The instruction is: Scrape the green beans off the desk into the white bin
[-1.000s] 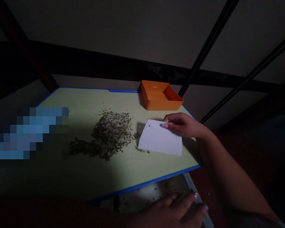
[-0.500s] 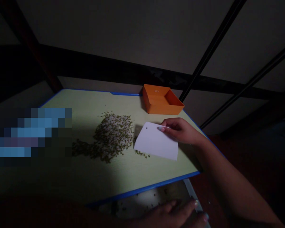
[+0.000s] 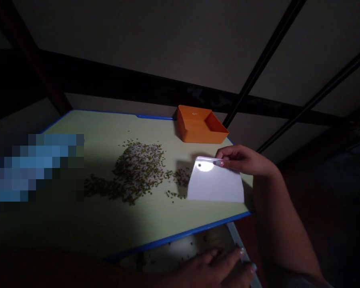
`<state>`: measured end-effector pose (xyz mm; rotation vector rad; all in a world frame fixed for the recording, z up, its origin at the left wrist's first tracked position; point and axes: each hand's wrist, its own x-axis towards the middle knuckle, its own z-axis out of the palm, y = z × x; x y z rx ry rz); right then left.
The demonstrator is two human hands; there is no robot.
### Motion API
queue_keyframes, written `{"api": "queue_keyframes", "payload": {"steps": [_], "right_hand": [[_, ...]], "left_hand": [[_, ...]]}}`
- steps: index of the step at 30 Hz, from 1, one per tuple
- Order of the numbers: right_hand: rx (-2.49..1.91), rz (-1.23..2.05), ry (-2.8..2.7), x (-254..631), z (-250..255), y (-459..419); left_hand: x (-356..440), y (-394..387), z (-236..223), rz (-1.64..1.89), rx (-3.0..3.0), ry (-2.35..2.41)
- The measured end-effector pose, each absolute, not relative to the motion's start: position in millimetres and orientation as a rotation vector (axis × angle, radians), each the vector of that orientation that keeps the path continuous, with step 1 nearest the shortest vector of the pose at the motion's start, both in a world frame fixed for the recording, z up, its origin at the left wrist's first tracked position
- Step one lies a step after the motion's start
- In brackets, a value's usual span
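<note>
My right hand (image 3: pixel 240 160) pinches the top edge of a white plastic scraper (image 3: pixel 216 182), a flat sheet with a small hole near one corner. The scraper is tilted over the right side of the table. Just left of it lies a small patch of pale and green grains (image 3: pixel 181 176). Farther left spreads a larger pile of small green beans mixed with whitish grains (image 3: pixel 141 166). Below the table's front edge, my left hand (image 3: pixel 211 270) has its fingers spread over an open drawer (image 3: pixel 174 254), near its right wall.
An orange open-fronted box (image 3: pixel 201 126) stands at the back right of the pale, blue-edged table (image 3: pixel 165 216). A pixelated blue patch (image 3: pixel 45 160) covers something on the left. Dark specks lie in the drawer. A panelled wall (image 3: pixel 144 48) rises behind the table.
My right hand has moved the scraper to the right, away from the pile, and tipped it more upright. The small grain patch it largely covered now shows. My left hand looks much the same.
</note>
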<state>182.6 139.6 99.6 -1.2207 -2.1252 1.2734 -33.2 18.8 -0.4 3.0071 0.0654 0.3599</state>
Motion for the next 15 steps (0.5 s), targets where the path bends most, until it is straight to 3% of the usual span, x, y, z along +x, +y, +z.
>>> {"api": "queue_keyframes", "payload": {"steps": [15], "right_hand": [[-1.262, 1.188, -2.211, 179, 95, 144]], "left_hand": [[-30, 17, -8, 0.502, 3.09, 0.075]]}}
